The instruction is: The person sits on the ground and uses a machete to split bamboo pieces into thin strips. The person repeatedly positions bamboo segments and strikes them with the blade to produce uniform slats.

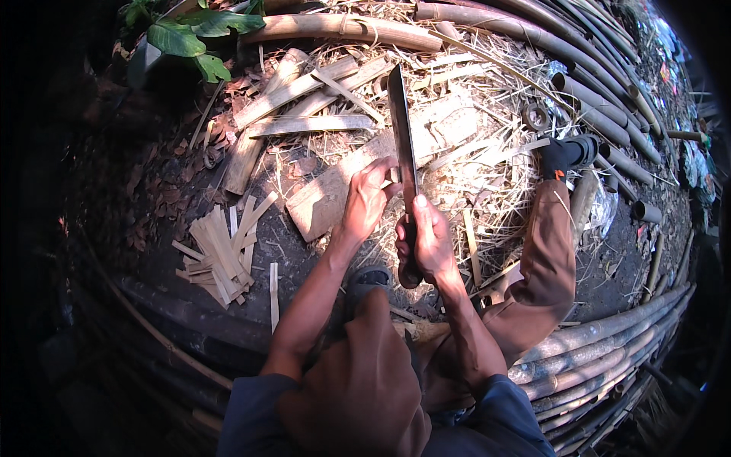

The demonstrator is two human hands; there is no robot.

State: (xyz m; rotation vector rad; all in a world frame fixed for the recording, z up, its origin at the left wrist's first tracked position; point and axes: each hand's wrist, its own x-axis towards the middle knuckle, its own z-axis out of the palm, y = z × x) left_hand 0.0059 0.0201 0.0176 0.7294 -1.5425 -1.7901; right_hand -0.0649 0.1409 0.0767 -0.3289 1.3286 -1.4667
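Note:
My right hand is closed around the dark handle of a machete. Its long blade points away from me, nearly upright in the picture. Just left of the blade, my left hand is closed with finger and thumb together. Something small and pale shows at its fingertips by the blade, mostly hidden, and I cannot make out its kind. Under and beyond both hands, a thick flat wooden block lies slanted on the ground. A heap of split bamboo strips lies left of my left forearm.
Split bamboo pieces lie beyond the block, among pale shavings. Bamboo poles are stacked at the far right, and more poles lie near right. My outstretched leg is on the right. A leafy plant stands far left.

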